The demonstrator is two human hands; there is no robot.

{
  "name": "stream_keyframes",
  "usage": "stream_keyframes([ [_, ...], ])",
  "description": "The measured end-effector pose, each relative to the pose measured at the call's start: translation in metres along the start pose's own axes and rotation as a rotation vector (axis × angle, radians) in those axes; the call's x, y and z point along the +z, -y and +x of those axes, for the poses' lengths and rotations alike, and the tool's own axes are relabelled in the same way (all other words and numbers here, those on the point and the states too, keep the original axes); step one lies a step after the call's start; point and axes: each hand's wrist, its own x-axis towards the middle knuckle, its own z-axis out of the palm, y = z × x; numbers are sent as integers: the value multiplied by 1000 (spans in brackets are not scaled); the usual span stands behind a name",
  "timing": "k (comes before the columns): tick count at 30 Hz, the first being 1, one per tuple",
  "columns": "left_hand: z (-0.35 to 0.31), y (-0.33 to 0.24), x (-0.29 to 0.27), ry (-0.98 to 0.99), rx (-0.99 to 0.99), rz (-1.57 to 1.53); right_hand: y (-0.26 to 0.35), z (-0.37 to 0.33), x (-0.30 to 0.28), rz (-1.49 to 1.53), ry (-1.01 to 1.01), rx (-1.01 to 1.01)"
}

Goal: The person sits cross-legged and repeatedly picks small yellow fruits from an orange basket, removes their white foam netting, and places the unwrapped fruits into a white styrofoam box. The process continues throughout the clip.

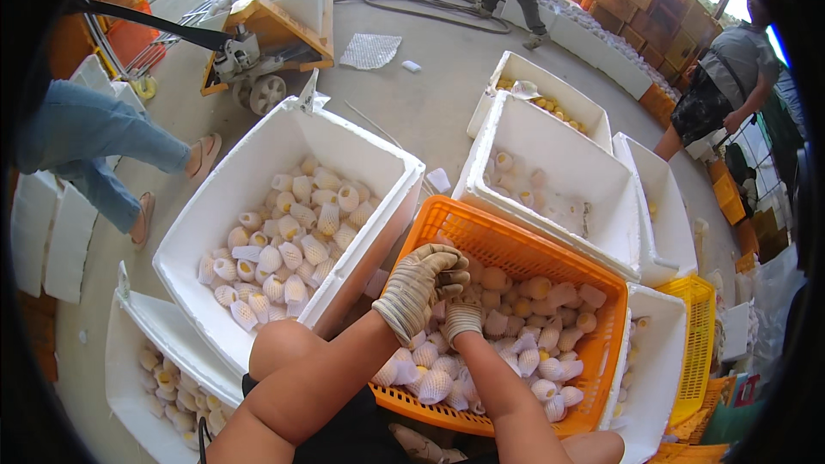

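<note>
My left hand point(414, 288), in a striped work glove, is held over the left side of an orange plastic crate point(614, 352), its fingers curled in. Close against it is my right hand point(461, 314), also gloved, with its fingers bent and partly hidden behind the left. Whatever lies between them is hidden. Below and around the hands the crate holds many small yellowish round fruits point(434, 385), most in white foam net sleeves. To the left, a large white foam box point(196, 148) contains more net-wrapped fruits point(302, 232).
Another white foam box point(550, 137) with some fruits touches the crate's far side. A yellow basket point(694, 339) stands at the right, a pallet jack point(245, 56) at the far left. One person in jeans point(103, 133) is at the left; another point(730, 69) is at the right.
</note>
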Motion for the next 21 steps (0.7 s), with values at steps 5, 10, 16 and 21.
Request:
stream_keyframes([
  [5,5,7,-12,59,-4,-12,-3,-10,-16,373,-101,94],
  [10,5,9,-7,51,-17,0,-49,-42,-26,1198,-1,179],
  [16,2,19,-6,105,-74,40,-98,-150,-44,2267,199,184],
  [21,-7,31,-5,124,-95,110,-103,-228,-52,2531,272,47],
])
